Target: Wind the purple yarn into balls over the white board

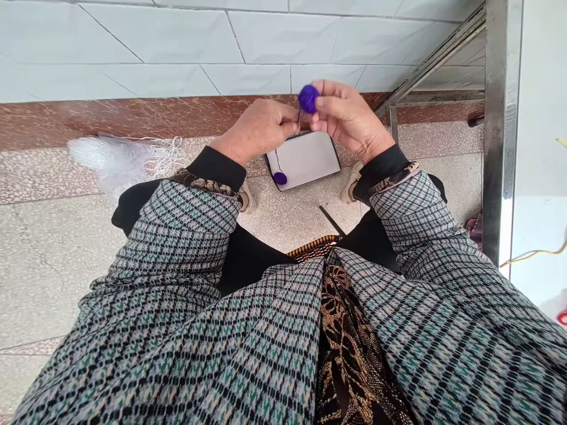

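Note:
My right hand (349,118) is closed, pinching a small purple ball (308,98) of yarn between thumb and fingertips. My left hand (259,128) is closed in a pinch just left of it, on the thin purple thread that comes off the ball. The thread hangs down to a second small purple ball (280,177), which lies on a white sheet with a dark edge (310,159) on the floor between my feet. Both arms are in checked sleeves.
A heap of clear plastic and white string (119,156) lies on the floor at the left by the red skirting. A metal table leg (500,130) stands at the right with yellow cord (531,255) beside it. A thin dark stick (332,221) lies near my right shoe.

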`<state>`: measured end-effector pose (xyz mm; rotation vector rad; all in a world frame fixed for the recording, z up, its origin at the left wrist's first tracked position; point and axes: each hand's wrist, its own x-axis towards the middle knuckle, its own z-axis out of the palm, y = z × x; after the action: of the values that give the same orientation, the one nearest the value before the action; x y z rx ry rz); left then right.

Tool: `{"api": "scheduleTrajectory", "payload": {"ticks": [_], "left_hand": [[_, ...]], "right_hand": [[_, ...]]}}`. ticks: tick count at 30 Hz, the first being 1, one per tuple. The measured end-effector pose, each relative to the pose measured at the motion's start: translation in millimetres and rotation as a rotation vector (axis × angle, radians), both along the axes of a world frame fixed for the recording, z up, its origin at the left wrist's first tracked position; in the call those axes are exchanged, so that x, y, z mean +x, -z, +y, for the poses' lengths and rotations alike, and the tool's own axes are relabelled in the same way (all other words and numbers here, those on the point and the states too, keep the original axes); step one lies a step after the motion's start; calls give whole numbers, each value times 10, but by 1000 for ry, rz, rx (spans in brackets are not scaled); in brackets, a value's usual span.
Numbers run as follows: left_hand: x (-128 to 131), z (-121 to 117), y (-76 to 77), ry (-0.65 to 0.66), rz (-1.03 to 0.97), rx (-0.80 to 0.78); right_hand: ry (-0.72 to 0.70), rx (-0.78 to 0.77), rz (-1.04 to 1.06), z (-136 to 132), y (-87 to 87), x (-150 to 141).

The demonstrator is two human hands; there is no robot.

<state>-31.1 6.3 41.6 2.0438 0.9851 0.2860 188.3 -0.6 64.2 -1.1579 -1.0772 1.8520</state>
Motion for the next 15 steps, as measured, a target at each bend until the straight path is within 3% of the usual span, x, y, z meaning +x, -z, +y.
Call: {"api": "scheduleTrajectory", "payload": {"ticks": [4,7,9,11,15], "left_hand": [[135,-112,-74,46,100,-13],[130,-136,-189,1,50,12],[83,-106,-253,-78,20,38],[46,-63,-293,-70,2,36],[82,-60,-320,80,-20,-35]], "right_hand": [[150,85,-128,125,228,21],[-40,145,-339,129,297,52],[-233,162,-388,86,255,58],[-341,139,-346,30,168,44],[-186,35,-165,-45,-7,1]]}}
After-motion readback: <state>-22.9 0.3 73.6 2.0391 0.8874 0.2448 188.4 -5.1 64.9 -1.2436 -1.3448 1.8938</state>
